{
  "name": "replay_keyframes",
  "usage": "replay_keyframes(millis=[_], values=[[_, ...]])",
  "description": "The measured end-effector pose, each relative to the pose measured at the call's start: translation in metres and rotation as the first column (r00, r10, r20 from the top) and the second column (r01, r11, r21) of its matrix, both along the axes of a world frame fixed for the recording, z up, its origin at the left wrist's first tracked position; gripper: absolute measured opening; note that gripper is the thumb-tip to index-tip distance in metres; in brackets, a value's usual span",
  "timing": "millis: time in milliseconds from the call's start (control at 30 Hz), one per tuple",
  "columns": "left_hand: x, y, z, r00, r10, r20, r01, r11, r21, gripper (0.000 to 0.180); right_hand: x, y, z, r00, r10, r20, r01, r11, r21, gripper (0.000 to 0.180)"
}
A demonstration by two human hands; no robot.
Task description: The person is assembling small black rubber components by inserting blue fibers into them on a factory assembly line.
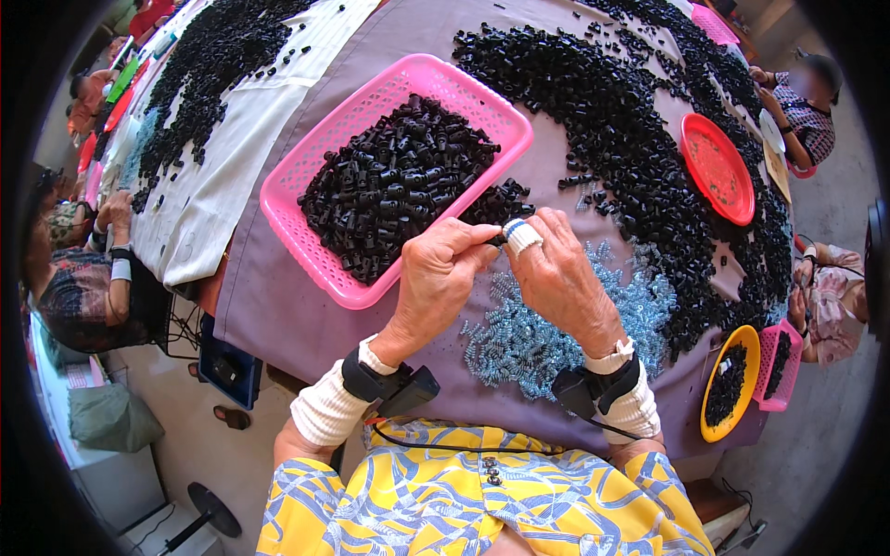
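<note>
My left hand (434, 285) and my right hand (564, 278) meet above the purple cloth, fingertips pinched together. Between them is a small black plastic part (499, 239), mostly hidden by the fingers, so its exact shape cannot be made out. A white band with a blue stripe (523, 235) wraps one right finger. Just beyond my left hand is a pink perforated basket (287, 243), heaped with black plastic parts (399, 176). Under and beside my right hand spreads a pile of small bluish metal springs (635, 295).
Loose black parts (593, 111) cover much of the table's far right. A red tray (718, 171) lies there; a yellow bowl (749, 338) and a small pink basket (784, 394) sit at the right edge. Other people (79, 287) work at the left and right.
</note>
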State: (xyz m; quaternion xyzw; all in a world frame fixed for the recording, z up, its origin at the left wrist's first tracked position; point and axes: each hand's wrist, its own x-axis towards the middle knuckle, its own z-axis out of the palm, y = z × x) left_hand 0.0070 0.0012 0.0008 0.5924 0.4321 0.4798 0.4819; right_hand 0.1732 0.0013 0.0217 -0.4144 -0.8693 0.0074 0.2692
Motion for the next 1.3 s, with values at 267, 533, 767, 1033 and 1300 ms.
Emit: replay_keyframes(millis=[267, 533, 767, 1033, 1300], values=[[0.002, 0.000, -0.004, 0.998, 0.047, -0.035, -0.045, 0.997, 0.060, 0.023, 0.003, 0.007, -0.005, 0.997, 0.051, -0.066, -0.059, 0.989, -0.134, 0.011], [0.000, 0.002, -0.004, 0.984, 0.023, 0.176, 0.026, 0.962, -0.273, 0.019, -0.004, 0.000, -0.001, 0.995, -0.027, -0.095, 0.015, 0.992, -0.123, 0.016], [0.001, 0.003, 0.002, 0.953, 0.019, 0.301, 0.102, 0.919, -0.380, 0.020, -0.008, 0.000, -0.010, 0.988, -0.096, -0.121, 0.095, 0.995, -0.010, 0.023], [0.004, 0.002, -0.001, 0.912, 0.056, 0.407, 0.150, 0.876, -0.458, 0.021, -0.006, -0.003, -0.006, 0.984, -0.078, -0.162, 0.073, 0.997, -0.039, 0.015], [0.005, -0.002, 0.001, 0.934, 0.027, 0.355, 0.134, 0.897, -0.422, 0.022, 0.005, -0.004, -0.001, 0.997, -0.051, -0.059, 0.049, 0.998, -0.037, 0.008]])
